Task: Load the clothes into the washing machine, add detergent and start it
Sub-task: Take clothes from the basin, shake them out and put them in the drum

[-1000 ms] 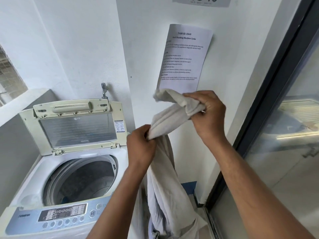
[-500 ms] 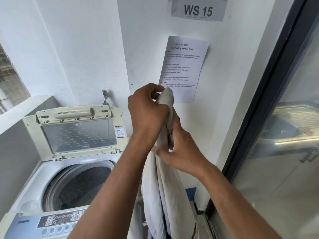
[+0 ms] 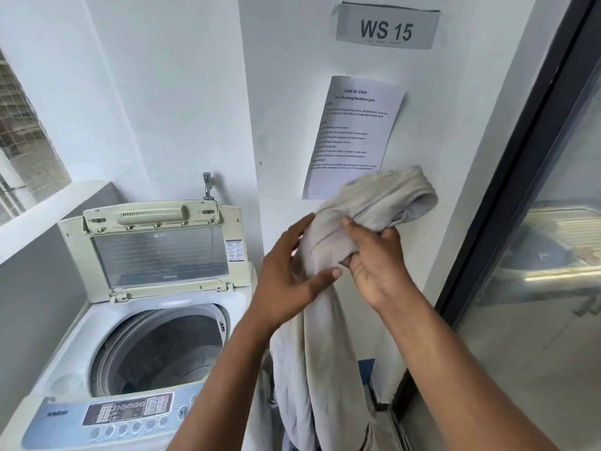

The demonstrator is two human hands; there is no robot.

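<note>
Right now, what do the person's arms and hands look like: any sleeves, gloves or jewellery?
Both forearms are bare as far as the picture's lower edge, with no sleeve in view. The left hand and the right hand wear no gloves, and no ring, watch or bracelet shows.

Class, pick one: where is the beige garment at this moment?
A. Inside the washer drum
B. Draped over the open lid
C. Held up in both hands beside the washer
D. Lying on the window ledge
C: the beige garment hangs between the left hand and right hand, to the right of the washer, outside its drum.
</note>
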